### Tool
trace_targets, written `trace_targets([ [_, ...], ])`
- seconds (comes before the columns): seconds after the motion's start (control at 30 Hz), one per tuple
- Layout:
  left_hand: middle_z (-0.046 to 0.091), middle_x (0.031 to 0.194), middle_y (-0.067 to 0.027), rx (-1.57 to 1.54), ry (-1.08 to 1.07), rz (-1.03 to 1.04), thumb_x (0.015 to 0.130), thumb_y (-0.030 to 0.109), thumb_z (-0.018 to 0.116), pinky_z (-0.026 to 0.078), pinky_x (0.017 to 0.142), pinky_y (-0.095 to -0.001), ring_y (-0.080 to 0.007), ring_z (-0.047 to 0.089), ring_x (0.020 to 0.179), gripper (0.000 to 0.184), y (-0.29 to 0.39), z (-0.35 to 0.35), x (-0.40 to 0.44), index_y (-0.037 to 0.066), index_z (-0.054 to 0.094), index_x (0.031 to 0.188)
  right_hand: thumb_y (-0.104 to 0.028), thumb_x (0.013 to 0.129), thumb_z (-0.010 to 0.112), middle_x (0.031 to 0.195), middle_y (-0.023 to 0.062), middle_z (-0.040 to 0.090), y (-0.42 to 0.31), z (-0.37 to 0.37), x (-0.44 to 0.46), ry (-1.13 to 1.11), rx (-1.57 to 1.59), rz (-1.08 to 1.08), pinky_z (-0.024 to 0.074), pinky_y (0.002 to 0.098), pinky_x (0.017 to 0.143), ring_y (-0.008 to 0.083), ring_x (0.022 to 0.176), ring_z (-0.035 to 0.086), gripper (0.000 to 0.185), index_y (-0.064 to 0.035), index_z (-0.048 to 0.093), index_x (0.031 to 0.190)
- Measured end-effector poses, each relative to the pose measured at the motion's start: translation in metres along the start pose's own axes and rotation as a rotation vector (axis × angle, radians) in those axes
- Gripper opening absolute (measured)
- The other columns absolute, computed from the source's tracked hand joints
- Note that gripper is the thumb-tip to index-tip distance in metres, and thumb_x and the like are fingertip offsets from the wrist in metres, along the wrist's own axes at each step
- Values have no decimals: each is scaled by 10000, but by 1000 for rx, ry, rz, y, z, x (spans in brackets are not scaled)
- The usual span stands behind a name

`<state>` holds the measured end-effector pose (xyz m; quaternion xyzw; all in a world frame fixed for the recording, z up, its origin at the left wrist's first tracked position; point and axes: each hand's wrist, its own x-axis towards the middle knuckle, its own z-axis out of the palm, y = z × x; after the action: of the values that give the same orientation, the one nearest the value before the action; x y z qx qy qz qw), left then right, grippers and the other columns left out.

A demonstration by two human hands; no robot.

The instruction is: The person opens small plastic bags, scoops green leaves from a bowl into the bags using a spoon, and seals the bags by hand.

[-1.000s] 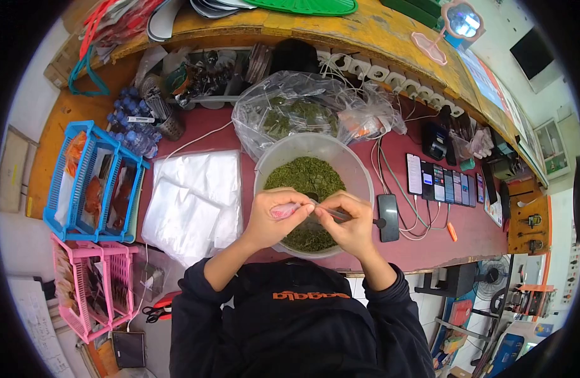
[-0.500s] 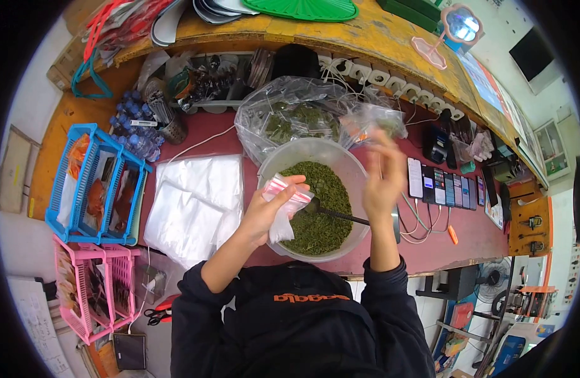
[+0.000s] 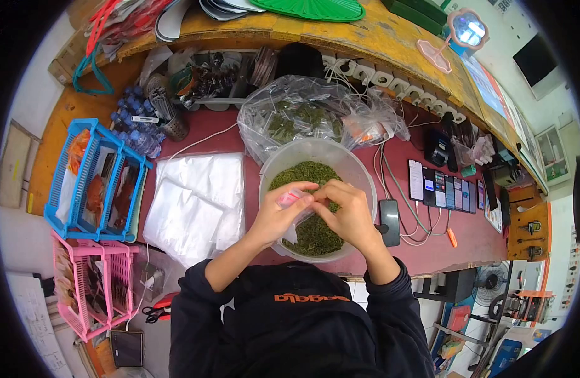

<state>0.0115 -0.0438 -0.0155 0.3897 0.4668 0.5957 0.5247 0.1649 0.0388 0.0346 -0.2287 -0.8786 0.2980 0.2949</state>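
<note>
A translucent white bucket of dried green leaf bits stands on the dark red table in front of me. Over it, my left hand is closed on small clear zip-lock bags with a red-pink stripe. My right hand pinches at their upper edge, its fingertips meeting those of the left. The black-handled scoop in the leaves is hidden behind my right hand. Just behind the bucket lies a large clear plastic bag with more green leaf inside.
Stacked clear plastic bags lie left of the bucket. Further left are a blue basket and a pink basket. To the right are a dark phone, several more phones in a row, cables and an orange marker.
My right hand has come down and left, from beside the bucket's right rim to the bags in my left hand. The left hand keeps its hold, and the dark phone is now uncovered.
</note>
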Motion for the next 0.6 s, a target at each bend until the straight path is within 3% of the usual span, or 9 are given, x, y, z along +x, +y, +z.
trace_targets([
  [0.17, 659, 1019, -48, -46, -11, 24, 957, 167, 604, 483, 809, -246, -102, 610, 902, 284, 1, 1, 1, -9, 617, 1180, -3, 749, 724, 760, 105, 629, 8, -3, -4, 180, -41, 40, 480, 331, 602, 255, 682, 635, 110, -20, 702, 855],
  [0.23, 671, 995, -61, -101, 51, -42, 945, 191, 626, 473, 790, -238, -94, 603, 879, 245, 8, -9, -3, -15, 673, 1069, 7, 748, 724, 758, 110, 634, 11, -13, -6, 238, -101, 88, 489, 323, 600, 246, 681, 639, 116, -14, 715, 862],
  [0.27, 671, 906, -35, -69, 112, -51, 946, 192, 624, 461, 698, -216, -81, 589, 781, 213, 10, -16, -4, -10, 684, 976, 11, 750, 724, 748, 105, 637, 14, -20, -8, 277, -103, 170, 486, 318, 595, 221, 669, 637, 113, -15, 722, 860],
  [0.3, 671, 906, -35, -69, 112, -52, 946, 192, 624, 461, 698, -216, -81, 589, 781, 213, 8, -21, -3, -10, 684, 976, 15, 752, 724, 738, 101, 640, 17, -25, -10, 318, -108, 253, 484, 312, 589, 196, 656, 635, 110, -16, 728, 857],
  [0.37, 664, 859, -18, -92, 114, 124, 939, 180, 638, 449, 635, -215, -72, 574, 730, 191, 3, -27, -1, -1, 675, 890, 0, 746, 740, 708, 80, 633, 20, -22, -19, 334, -113, 264, 461, 278, 559, 144, 606, 598, 84, -22, 728, 825],
  [0.43, 657, 780, -21, -5, 47, 131, 904, 175, 680, 447, 606, -228, -65, 569, 679, 170, 8, -23, -5, 21, 663, 833, -20, 742, 761, 688, 52, 612, 15, -9, -28, 150, 197, 357, 431, 242, 537, 111, 563, 552, 67, -34, 726, 797],
  [0.5, 652, 713, -38, 556, -106, 149, 865, 170, 717, 455, 582, -255, -80, 587, 633, 144, 15, -11, -9, 39, 673, 825, -62, 775, 771, 657, -18, 569, 9, 5, -34, 28, 494, 421, 405, 211, 525, 52, 559, 513, 125, -22, 655, 748],
  [0.53, 658, 693, -73, 470, -69, 207, 844, 183, 722, 469, 576, -291, -143, 625, 610, 149, 19, 2, -9, 40, 685, 826, -66, 798, 753, 643, -23, 561, 7, 9, -38, -8, 628, 479, 401, 207, 522, 45, 549, 502, 136, -24, 631, 758],
  [0.6, 668, 713, -95, 474, -74, 227, 844, 180, 713, 474, 578, -303, -180, 636, 620, 154, 15, 6, -10, 29, 687, 827, -71, 821, 736, 630, -28, 552, 4, 8, -39, -42, 761, 539, 397, 204, 520, 38, 540, 492, 147, -26, 606, 768],
])
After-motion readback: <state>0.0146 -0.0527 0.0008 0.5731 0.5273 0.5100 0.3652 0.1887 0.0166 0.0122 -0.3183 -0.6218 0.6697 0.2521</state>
